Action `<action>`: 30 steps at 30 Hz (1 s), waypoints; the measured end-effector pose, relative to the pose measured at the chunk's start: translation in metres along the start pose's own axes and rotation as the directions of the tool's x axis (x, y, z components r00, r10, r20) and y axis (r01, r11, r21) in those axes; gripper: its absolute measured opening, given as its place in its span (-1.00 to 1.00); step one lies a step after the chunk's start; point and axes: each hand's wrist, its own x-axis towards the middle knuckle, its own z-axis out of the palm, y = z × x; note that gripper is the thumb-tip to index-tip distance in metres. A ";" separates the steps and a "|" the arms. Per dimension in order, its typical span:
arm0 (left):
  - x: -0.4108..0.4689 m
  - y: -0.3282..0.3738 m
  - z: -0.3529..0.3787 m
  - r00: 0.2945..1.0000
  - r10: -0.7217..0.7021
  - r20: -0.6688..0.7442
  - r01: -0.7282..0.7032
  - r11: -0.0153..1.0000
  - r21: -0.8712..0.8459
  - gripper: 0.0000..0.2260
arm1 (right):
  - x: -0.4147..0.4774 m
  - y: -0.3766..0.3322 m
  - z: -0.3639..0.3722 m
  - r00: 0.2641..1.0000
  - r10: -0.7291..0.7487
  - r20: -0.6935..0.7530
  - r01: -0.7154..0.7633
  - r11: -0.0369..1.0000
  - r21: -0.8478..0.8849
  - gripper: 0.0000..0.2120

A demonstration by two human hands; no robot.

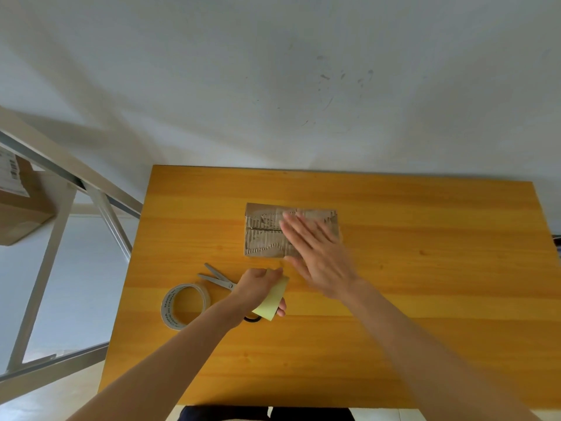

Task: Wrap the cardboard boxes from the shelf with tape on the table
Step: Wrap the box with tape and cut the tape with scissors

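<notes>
A small worn cardboard box (263,232) lies flat on the orange wooden table (425,268), its top seam running left to right. My right hand (315,250) is spread with straight fingers over the box's right half, slightly blurred. My left hand (258,288) pinches a cut strip of pale yellow tape (273,302) just in front of the box. A roll of tape (184,305) lies flat to the left of that hand. Scissors (217,278) lie between roll and hand, their black handles mostly hidden under my left hand.
A metal shelf frame (60,171) stands left of the table, with a larger labelled cardboard box (21,208) on it. A white wall runs behind the table's far edge. The table's front edge is at the bottom of the view.
</notes>
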 end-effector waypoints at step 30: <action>0.001 0.042 -0.054 0.958 0.269 -0.104 -0.168 0.814 0.556 -0.78 | 0.010 -0.053 0.014 0.750 0.654 0.100 -0.662 0.743 0.100 -0.25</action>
